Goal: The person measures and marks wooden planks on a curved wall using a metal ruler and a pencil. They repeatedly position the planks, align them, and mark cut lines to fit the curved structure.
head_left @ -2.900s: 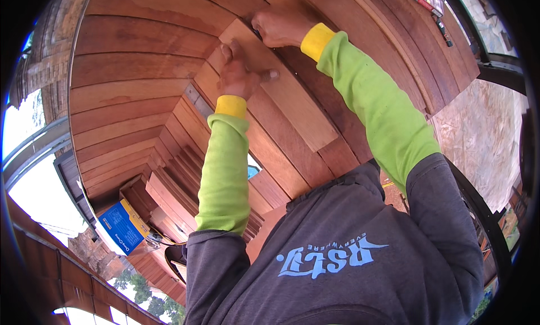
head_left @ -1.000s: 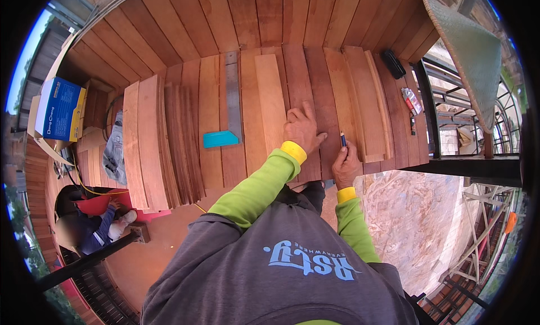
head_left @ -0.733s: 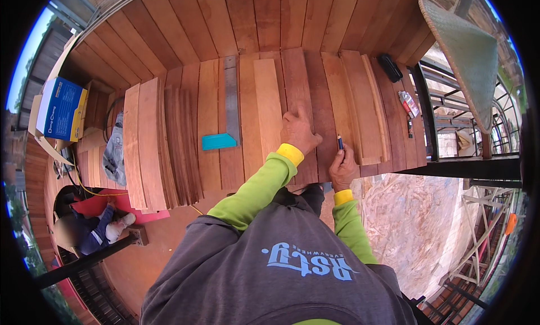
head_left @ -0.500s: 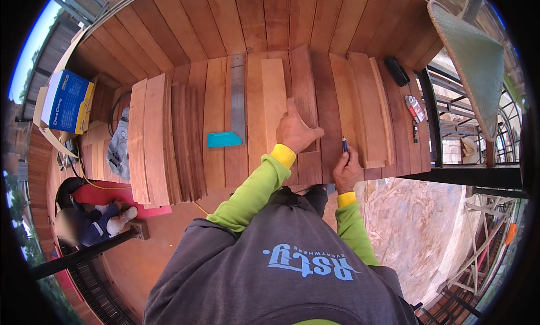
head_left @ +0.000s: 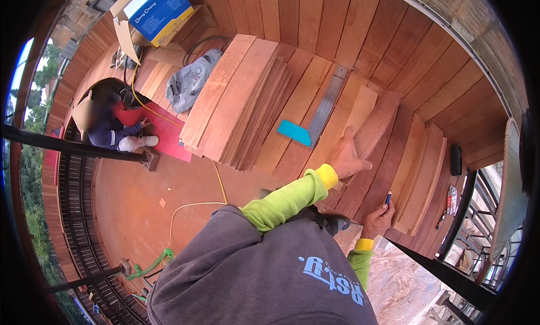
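My left hand (head_left: 347, 158) lies on the near end of a reddish wooden board (head_left: 381, 119), thumb and forefinger spread wide apart. Beside that board, on its left, is a paler short board (head_left: 364, 102). In my right hand (head_left: 378, 221), near the bench's front edge, a dark blue pencil (head_left: 388, 198) is held with its tip pointing up and away. A try square with a teal handle (head_left: 295, 132) and a steel blade (head_left: 329, 102) rests on the planks to the left of my left hand.
A tall stack of boards (head_left: 228, 94) stands left, by a grey cloth (head_left: 191, 80) and a blue-and-yellow box (head_left: 158, 15). More boards (head_left: 423, 181), a black case (head_left: 455, 159) and markers (head_left: 450, 200) lie right. A person (head_left: 118, 119) sits far left. A yellow cord (head_left: 219, 184) crosses the floor.
My view has swung to the left and tilted, so the bench appears slanted and further right. Both hands keep their places, the left on the board, the right with the pencil.
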`<state>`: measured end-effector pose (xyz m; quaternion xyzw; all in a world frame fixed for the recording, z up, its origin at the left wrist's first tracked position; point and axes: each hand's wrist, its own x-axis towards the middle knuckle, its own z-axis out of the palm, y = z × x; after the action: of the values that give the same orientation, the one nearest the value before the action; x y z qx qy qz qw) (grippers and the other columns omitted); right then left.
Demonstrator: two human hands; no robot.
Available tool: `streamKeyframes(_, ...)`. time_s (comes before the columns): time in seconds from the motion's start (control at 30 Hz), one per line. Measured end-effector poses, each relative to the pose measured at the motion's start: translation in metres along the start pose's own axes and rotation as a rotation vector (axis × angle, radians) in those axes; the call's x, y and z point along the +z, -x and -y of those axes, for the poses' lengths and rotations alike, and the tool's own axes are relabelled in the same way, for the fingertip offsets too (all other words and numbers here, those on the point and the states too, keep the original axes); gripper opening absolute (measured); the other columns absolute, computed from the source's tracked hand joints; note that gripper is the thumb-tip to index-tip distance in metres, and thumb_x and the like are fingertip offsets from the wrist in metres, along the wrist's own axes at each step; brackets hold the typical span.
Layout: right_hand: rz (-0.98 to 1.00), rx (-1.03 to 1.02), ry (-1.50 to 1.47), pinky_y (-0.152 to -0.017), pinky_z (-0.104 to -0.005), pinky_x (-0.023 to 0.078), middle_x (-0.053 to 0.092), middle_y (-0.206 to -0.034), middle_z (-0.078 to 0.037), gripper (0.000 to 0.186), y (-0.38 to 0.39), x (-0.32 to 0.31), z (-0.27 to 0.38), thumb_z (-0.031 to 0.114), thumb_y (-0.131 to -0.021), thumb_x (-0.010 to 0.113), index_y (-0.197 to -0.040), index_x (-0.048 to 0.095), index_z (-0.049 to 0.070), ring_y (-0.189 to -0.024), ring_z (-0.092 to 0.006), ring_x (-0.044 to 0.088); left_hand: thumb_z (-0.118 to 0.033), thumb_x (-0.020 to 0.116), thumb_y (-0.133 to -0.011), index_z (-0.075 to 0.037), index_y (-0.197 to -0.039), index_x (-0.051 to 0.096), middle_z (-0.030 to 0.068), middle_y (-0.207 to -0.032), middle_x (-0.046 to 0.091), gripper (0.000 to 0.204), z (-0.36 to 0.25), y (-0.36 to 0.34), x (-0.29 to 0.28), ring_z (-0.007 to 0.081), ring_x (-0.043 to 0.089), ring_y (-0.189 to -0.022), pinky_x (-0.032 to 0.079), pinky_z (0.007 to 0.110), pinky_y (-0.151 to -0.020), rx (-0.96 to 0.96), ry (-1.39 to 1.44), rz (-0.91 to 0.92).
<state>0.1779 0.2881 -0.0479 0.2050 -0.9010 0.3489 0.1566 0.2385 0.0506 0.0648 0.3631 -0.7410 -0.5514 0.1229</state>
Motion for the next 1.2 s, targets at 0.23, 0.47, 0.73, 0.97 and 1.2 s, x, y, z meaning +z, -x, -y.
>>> streamKeyframes(0.23,0.032,0.021,-0.046,-0.064,-0.0391,0.052,0.066,-0.091,-0.021,0.024,0.000,-0.001,-0.006,0.015,-0.096,0.049,-0.110,0.059,-0.002,-0.075,-0.0354,0.066,-0.023,0.078,-0.057,0.009,-0.131,0.042,0.0284,-0.118,0.056,0.088,-0.003,0.037,-0.079,0.0392,0.056,-0.111,0.045,0.040,-0.096,0.139,-0.205,-0.227)
streamKeyframes(0.47,0.000,-0.032,-0.046,-0.064,-0.0339,0.052,0.065,-0.086,-0.018,0.026,-0.003,-0.004,0.001,0.018,-0.097,0.048,-0.113,0.059,-0.001,-0.071,-0.0271,0.064,-0.024,0.079,-0.057,0.005,-0.124,0.054,0.0227,-0.111,0.061,0.077,0.001,0.088,-0.212,0.0328,0.060,-0.104,0.046,0.038,-0.094,0.086,-0.575,-0.567)
streamKeyframes(0.73,0.030,-0.005,-0.054,-0.071,-0.0393,0.053,0.066,-0.096,-0.024,0.026,-0.003,-0.005,0.004,0.015,-0.096,0.047,-0.111,0.058,-0.004,-0.082,-0.0382,0.065,-0.030,0.081,-0.056,0.004,-0.121,0.056,0.0213,-0.116,0.059,0.077,0.060,0.092,-0.307,0.0349,0.054,-0.112,0.043,0.040,-0.098,-0.068,-0.692,-0.684)
streamKeyframes(0.97,0.047,0.012,-0.046,-0.070,-0.0379,0.053,0.066,-0.095,-0.022,0.027,-0.001,-0.005,0.001,0.017,-0.097,0.047,-0.113,0.059,-0.002,-0.081,-0.0345,0.066,-0.029,0.083,-0.057,0.002,-0.119,0.059,0.0157,-0.102,0.059,0.073,0.068,0.087,-0.316,0.0312,0.056,-0.103,0.045,0.040,-0.090,0.030,-0.705,-0.654)
streamKeyframes(1.2,0.010,-0.041,-0.025,-0.065,-0.0397,0.052,0.066,-0.092,-0.023,0.025,-0.004,-0.005,0.004,0.015,-0.097,0.047,-0.109,0.059,-0.003,-0.077,-0.0379,0.065,-0.030,0.082,-0.058,0.002,-0.117,0.060,0.0153,-0.103,0.059,0.070,0.075,0.081,-0.322,0.0310,0.056,-0.102,0.044,0.039,-0.090,0.044,-0.623,-0.617)
